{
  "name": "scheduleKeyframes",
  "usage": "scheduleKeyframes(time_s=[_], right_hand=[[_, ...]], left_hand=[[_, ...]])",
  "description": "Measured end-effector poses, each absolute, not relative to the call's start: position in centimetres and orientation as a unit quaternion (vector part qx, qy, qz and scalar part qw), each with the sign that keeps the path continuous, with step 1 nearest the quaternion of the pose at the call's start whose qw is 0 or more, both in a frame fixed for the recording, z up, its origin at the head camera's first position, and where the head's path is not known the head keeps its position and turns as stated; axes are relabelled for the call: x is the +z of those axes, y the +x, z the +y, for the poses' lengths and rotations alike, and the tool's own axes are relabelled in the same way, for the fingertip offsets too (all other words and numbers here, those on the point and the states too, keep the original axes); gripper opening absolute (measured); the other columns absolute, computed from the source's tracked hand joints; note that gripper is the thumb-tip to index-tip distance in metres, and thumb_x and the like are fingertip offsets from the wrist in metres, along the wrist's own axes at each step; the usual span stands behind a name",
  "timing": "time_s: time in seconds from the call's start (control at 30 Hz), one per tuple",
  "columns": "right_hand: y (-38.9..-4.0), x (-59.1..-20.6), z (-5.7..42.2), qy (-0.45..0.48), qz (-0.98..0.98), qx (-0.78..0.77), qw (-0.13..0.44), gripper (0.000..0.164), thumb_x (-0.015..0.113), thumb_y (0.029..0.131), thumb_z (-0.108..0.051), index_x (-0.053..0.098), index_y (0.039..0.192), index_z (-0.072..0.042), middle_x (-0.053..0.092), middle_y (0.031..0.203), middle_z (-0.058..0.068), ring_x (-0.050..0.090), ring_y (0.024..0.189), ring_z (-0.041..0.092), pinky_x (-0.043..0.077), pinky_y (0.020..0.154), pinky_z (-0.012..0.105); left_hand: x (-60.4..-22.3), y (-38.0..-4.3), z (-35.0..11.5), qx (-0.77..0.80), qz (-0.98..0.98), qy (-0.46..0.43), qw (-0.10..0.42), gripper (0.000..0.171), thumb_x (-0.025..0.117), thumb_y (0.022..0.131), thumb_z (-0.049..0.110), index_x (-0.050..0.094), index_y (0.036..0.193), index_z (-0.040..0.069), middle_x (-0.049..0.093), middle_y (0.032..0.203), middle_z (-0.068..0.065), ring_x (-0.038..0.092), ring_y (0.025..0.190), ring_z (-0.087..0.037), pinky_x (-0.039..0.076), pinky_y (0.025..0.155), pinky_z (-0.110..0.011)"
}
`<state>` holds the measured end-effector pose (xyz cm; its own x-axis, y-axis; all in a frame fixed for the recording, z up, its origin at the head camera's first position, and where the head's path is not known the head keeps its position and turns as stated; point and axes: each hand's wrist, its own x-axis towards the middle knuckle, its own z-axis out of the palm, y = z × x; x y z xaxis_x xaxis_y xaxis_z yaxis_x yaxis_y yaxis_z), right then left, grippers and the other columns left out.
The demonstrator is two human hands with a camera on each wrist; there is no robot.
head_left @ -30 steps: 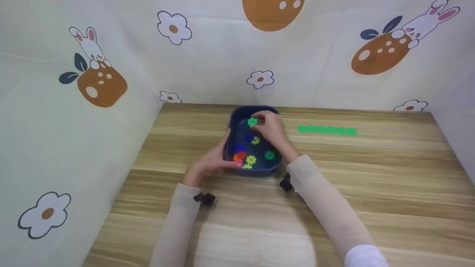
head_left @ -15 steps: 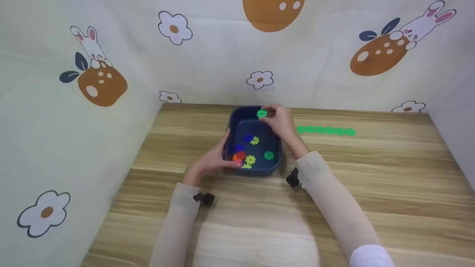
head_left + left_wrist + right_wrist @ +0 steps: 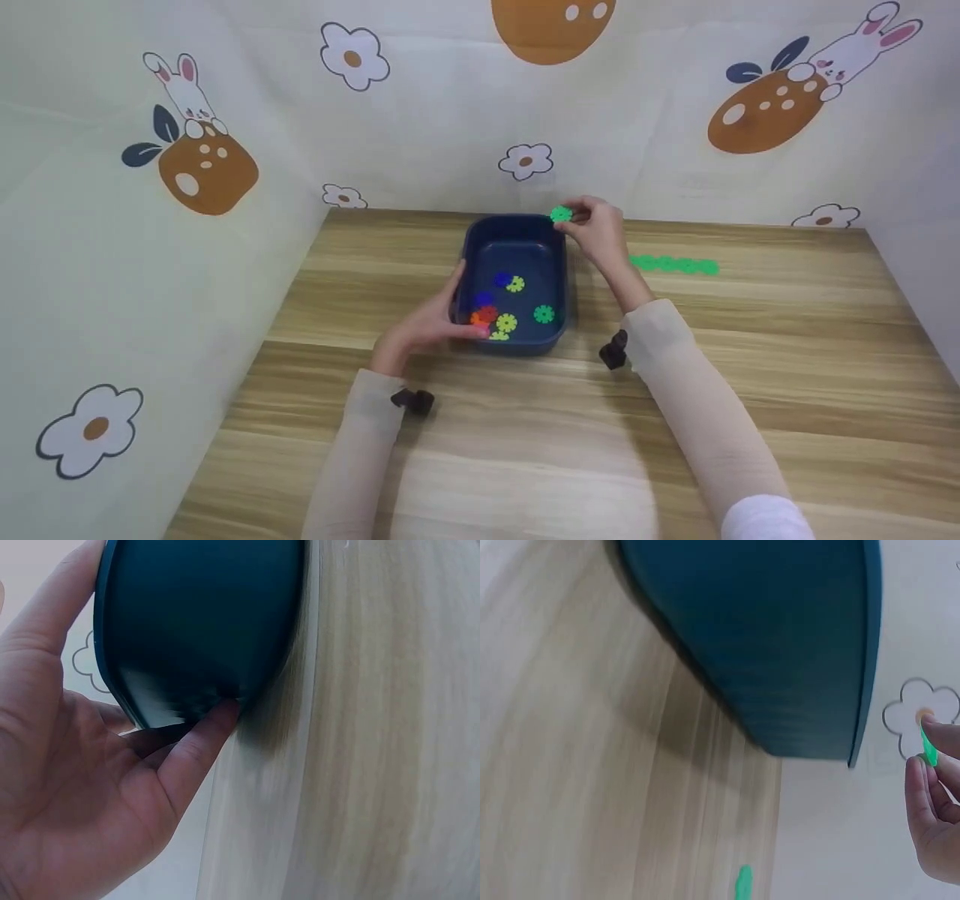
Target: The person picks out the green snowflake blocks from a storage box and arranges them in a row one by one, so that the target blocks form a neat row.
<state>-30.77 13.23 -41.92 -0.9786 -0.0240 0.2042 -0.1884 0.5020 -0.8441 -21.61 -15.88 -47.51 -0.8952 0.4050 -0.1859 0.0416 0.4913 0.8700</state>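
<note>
A dark blue plastic bin (image 3: pixel 517 348) sits on the wooden table. My left hand (image 3: pixel 429 324) grips its near left corner, the fingers along the left wall and the thumb at the near side. In the left wrist view, the left hand (image 3: pixel 97 757) holds the bin's wall (image 3: pixel 202 607). My right hand (image 3: pixel 602 231) pinches a green snowflake disc (image 3: pixel 561 214) at the bin's far right corner. The right wrist view shows this green disc (image 3: pixel 928 747) edge-on between thumb and fingers. Several colored discs lie in the bin, including a darker green disc (image 3: pixel 544 314) and a yellow disc (image 3: pixel 507 323).
A row of several green discs (image 3: pixel 679 265) lies on the table (image 3: pixel 787 360) right of the bin, its left end hidden by the right wrist. A patterned cloth wall (image 3: pixel 435 120) rises behind and beside the table.
My right hand has carried the green disc from inside the bin up and rightward to its far right corner. My left hand and the bin have stayed put.
</note>
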Motion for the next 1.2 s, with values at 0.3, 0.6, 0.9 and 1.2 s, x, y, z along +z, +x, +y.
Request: scheduleKeyframes(time_s=[0.3, 0.6, 0.9, 1.2], right_hand=[[-31.1, -42.1, 16.4, 0.031, -0.862, 0.496, 0.097, 0.036, 0.075, 0.086, -0.006, 0.068, 0.120, 0.002, 0.070, 0.113, 0.021, 0.067, 0.102, 0.027, 0.056, 0.088, 0.028], [-31.2, -42.5, 19.8, -0.003, -0.869, 0.484, 0.102, 0.035, 0.073, 0.089, -0.008, 0.067, 0.123, 0.001, 0.069, 0.116, 0.020, 0.065, 0.106, 0.026, 0.053, 0.088, 0.026], [-30.8, -42.7, 23.0, -0.052, -0.871, 0.478, 0.102, 0.037, 0.072, 0.091, -0.015, 0.066, 0.126, -0.003, 0.067, 0.119, 0.018, 0.062, 0.098, 0.012, 0.052, 0.086, 0.020], [-30.4, -43.4, 26.1, -0.079, -0.870, 0.471, 0.122, 0.037, 0.072, 0.091, -0.014, 0.066, 0.125, -0.002, 0.068, 0.118, 0.018, 0.057, 0.085, -0.004, 0.049, 0.078, 0.014]], left_hand=[[-47.7, -21.6, -15.9, 0.499, 0.837, 0.138, 0.178, 0.126, 0.087, 0.076, 0.029, -0.007, 0.160, 0.034, -0.001, 0.170, 0.001, 0.015, 0.154, -0.025, 0.015, 0.126, -0.051], [-47.6, -21.6, -15.9, 0.493, 0.840, 0.135, 0.181, 0.126, 0.087, 0.076, 0.031, -0.007, 0.160, 0.034, -0.001, 0.170, 0.001, 0.018, 0.153, -0.025, 0.016, 0.126, -0.052], [-47.4, -21.6, -15.9, 0.493, 0.840, 0.132, 0.185, 0.125, 0.086, 0.076, 0.032, -0.007, 0.160, 0.036, 0.000, 0.170, -0.001, 0.021, 0.152, -0.026, 0.017, 0.126, -0.051], [-47.5, -21.6, -15.8, 0.494, 0.841, 0.128, 0.180, 0.127, 0.088, 0.074, 0.030, -0.005, 0.160, 0.036, 0.002, 0.170, -0.002, 0.018, 0.153, -0.026, 0.017, 0.125, -0.052]])
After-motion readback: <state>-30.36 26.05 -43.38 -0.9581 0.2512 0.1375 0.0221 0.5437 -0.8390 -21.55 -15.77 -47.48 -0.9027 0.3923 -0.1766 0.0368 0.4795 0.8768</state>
